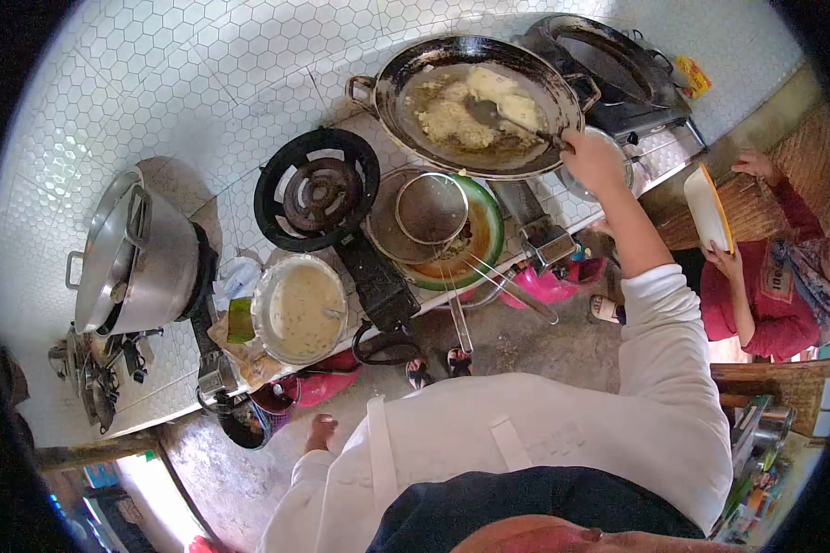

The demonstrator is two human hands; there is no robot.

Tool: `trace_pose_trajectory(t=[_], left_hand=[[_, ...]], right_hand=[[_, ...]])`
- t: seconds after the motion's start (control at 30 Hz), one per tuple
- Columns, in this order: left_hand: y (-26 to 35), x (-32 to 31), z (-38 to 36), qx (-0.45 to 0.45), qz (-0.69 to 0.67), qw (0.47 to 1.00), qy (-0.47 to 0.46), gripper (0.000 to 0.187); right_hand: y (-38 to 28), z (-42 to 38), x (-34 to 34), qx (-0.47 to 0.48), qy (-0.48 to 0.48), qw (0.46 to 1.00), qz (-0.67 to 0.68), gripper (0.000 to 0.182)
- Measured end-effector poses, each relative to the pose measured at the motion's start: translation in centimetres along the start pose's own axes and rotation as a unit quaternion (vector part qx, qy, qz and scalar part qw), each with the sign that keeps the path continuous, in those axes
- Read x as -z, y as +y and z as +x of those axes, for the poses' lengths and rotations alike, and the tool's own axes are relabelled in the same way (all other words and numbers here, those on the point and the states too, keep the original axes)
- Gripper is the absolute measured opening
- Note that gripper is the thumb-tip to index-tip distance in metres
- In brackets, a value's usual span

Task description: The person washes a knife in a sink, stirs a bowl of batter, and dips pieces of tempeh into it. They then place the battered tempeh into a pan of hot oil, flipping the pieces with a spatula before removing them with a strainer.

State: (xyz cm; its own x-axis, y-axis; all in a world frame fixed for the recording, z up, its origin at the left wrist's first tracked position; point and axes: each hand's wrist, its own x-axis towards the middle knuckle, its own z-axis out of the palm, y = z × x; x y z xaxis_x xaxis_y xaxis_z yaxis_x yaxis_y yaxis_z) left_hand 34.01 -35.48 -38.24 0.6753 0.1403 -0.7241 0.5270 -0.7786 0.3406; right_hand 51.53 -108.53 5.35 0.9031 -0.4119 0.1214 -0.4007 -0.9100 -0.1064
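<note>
Right arm (653,263) stretched across the counter's front edge (157,405), white sleeve (664,318) bunched at the forearm (638,230), a person (544,424) grips with the right hand (596,158) as the left hand (321,431) hangs low, short of that edge.

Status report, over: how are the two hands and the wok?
Right hand grips utensil, dipped into wok. Left hand low, nothing visible in it. Wok holds pale yellow food. Strainer beside wok, not blocking right hand.
</note>
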Motion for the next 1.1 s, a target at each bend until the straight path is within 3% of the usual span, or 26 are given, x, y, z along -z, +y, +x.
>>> trace_pose_trajectory(t=[0.1,0.17,0.2,0.27,0.3,0.33,0.4,0.47,0.57,0.67,0.7,0.73,0.8,0.87,0.93,1.0,1.07,1.1], left_hand=[[3.2,1.5,-3.3,-0.009,-0.048,0.997,-0.052,0.04],[8.5,3.0,-7.3,0.078,-0.019,0.993,-0.083,0.042],[8.1,3.0,-6.7,0.078,-0.012,0.993,-0.084,0.042],[6.9,1.9,-5.3,0.012,0.097,0.993,-0.072,0.043],[11.4,4.1,-7.1,-0.082,0.205,0.961,-0.166,0.045],[9.1,3.5,-4.3,-0.083,0.209,0.96,-0.166,0.045],[4.6,0.8,1.3,-0.039,0.135,0.966,-0.216,0.046],[11.9,2.3,-4.3,-0.155,0.336,0.924,-0.099,0.046],[25.2,5.9,-15.4,-0.17,0.198,0.965,-0.016,0.042],[30.7,0.5,-17.4,-0.273,-0.053,0.959,0.044,0.033],[36.7,-0.1,-22.6,-0.312,-0.052,0.947,0.056,0.028],[38.3,-4.0,-22.2,-0.409,-0.145,0.896,0.097,0.025],[46.0,-8.1,-28.6,-0.402,-0.145,0.903,0.042,0.025],[50.0,-15.1,-29.5,-0.499,-0.147,0.853,0.039,0.027],[53.2,-21.3,-30.2,-0.404,-0.23,0.871,-0.159,0.031],[56.1,-25.2,-30.0,-0.287,-0.256,0.887,-0.255,0.036],[58.1,-30.1,-25.7,-0.172,-0.4,0.839,-0.326,0.039],[59.5,-31.8,-21.6,-0.175,-0.32,0.902,-0.228,0.04]], right_hand=[[0.3,-0.9,-0.5,0.027,0.016,0.999,-0.007,0.03],[-0.4,-2.1,1.0,-0.017,0.022,0.999,-0.026,0.031],[0.6,-2.0,-0.6,-0.023,0.019,0.999,-0.025,0.031],[3.8,-2.1,-5.1,0.011,0.143,0.969,0.2,0.03],[3.2,-3.0,-4.4,-0.159,-0.025,0.901,0.402,0.026],[3.3,-4.2,-4.4,-0.163,-0.023,0.901,0.403,0.026],[3.9,-7.3,-4.1,-0.228,-0.146,0.677,0.684,0.017],[4.1,-10.9,-3.9,-0.245,-0.138,0.591,0.756,0.011],[6.7,-16.3,-2.9,-0.232,-0.169,0.554,0.782,0.01],[10.9,-21.1,-3.7,-0.225,-0.157,0.584,0.764,0.013],[12.4,-22.6,-4.0,-0.225,-0.167,0.588,0.759,0.013],[13.8,-24.0,-4.4,-0.242,-0.158,0.608,0.739,0.014],[16.9,-26.4,-4.7,-0.26,-0.161,0.634,0.71,0.015],[19.5,-28.6,-4.9,-0.28,-0.165,0.616,0.718,0.017],[22.6,-30.5,-6.1,-0.259,-0.177,0.604,0.733,0.019],[25.0,-31.9,-6.7,-0.287,-0.182,0.608,0.718,0.021],[26.3,-32.7,-6.5,-0.3,-0.196,0.597,0.718,0.022],[26.9,-33.0,-6.8,-0.298,-0.2,0.598,0.717,0.021]])
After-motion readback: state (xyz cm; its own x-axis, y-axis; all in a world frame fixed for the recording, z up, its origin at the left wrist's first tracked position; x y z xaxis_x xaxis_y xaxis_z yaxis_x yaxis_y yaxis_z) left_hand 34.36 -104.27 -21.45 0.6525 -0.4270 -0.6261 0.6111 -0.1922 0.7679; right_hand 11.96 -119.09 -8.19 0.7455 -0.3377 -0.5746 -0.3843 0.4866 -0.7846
